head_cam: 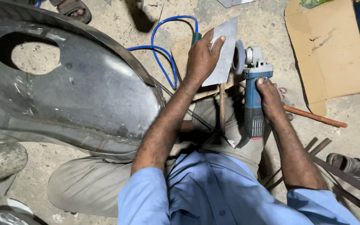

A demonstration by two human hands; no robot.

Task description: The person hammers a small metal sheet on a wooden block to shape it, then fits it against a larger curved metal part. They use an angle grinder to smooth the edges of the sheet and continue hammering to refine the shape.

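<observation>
A small flat sheet-metal piece (223, 50) lies on a wooden block (183, 52) on the concrete floor (267, 21), pinned by the left hand (203, 56), fingers flat on it. The right hand (269, 100) wraps the blue angle grinder (253, 89), its disc at the sheet's right edge. A blue hose (163, 54) loops beside a large curved metal panel (84, 91); flattened cardboard (330, 50) lies toward the floor's upper right.

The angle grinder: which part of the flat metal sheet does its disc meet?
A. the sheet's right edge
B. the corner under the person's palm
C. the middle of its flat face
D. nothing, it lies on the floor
A: the right hand holds the angle grinder with its disc against the right edge of the metal sheet, which the left hand presses flat on a wooden block.
</observation>
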